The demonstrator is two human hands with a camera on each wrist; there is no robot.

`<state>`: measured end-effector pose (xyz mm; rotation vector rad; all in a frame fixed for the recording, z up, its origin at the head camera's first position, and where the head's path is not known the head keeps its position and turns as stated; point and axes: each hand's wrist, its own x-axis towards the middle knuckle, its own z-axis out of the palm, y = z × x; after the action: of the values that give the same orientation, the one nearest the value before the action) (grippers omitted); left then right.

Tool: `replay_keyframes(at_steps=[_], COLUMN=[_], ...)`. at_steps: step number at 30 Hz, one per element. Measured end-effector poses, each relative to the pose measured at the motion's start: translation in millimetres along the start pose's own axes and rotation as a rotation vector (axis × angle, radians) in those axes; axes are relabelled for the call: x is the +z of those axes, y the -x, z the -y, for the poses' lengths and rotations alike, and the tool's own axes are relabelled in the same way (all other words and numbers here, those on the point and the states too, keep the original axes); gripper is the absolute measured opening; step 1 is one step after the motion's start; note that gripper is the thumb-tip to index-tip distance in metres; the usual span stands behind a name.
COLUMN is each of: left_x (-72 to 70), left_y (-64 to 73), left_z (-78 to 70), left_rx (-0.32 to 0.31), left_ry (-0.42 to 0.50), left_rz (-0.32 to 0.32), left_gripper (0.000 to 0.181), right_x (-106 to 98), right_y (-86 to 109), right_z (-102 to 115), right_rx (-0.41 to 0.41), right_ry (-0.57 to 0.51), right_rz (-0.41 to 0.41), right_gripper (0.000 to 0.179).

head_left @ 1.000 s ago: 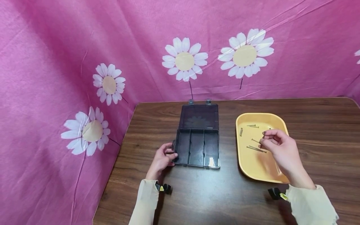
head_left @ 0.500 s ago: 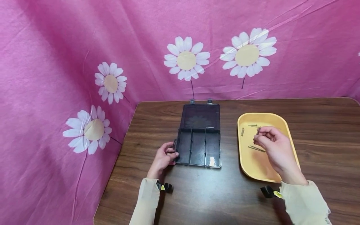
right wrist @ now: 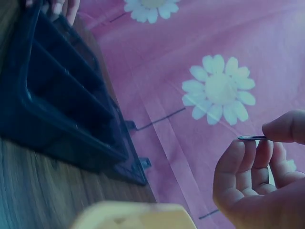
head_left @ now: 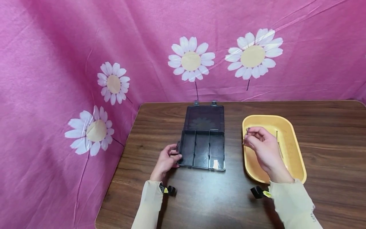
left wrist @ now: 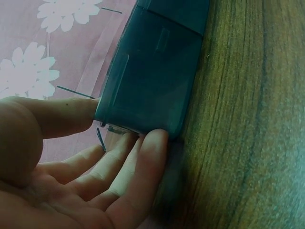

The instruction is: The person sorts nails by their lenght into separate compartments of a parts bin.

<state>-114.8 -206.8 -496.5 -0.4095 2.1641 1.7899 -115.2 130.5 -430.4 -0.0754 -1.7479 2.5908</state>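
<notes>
The table is dark brown wood with lines in it, and pink flower cloth hangs behind and to the left. My box is dark see-through plastic with three long slots, and its lid lies open flat at the back. There is bare table in front. The tray is yellow with round corners, just right of the box. My left hand holds the box's left edge, thumb on top, fingers below. My right hand is over the tray's left side, curled, pinching a thin metal nail that sticks up.
</notes>
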Motion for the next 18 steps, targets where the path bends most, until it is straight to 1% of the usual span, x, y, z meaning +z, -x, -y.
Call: replay_keyframes(at_steps=[7, 13, 15, 18], left_x=[-0.4, -2.7, -3.3, -3.8], left_y=[1.5, 1.2, 1.4, 1.4], left_z=[-1.1, -0.6, 0.1, 2.3], left_rx=[0.031, 0.027, 0.023, 0.026], left_ry=[0.003, 0.013, 0.023, 0.033], left_rz=[-0.009, -0.021, -0.016, -0.004], left_gripper=[0.058, 0.059, 0.059, 0.058], right_x=[21.7, 39.4, 44.2, 48.7], right_y=[-2.2, -5.7, -6.4, -7.1], right_z=[-12.9, -23.8, -27.5, -33.6], right_rx=[0.048, 0.11, 0.117, 0.115], right_ry=[0.086, 0.216, 0.262, 0.327], right_rz=[-0.007, -0.038, -0.049, -0.069], right_gripper=[0.025, 0.021, 0.02, 0.025])
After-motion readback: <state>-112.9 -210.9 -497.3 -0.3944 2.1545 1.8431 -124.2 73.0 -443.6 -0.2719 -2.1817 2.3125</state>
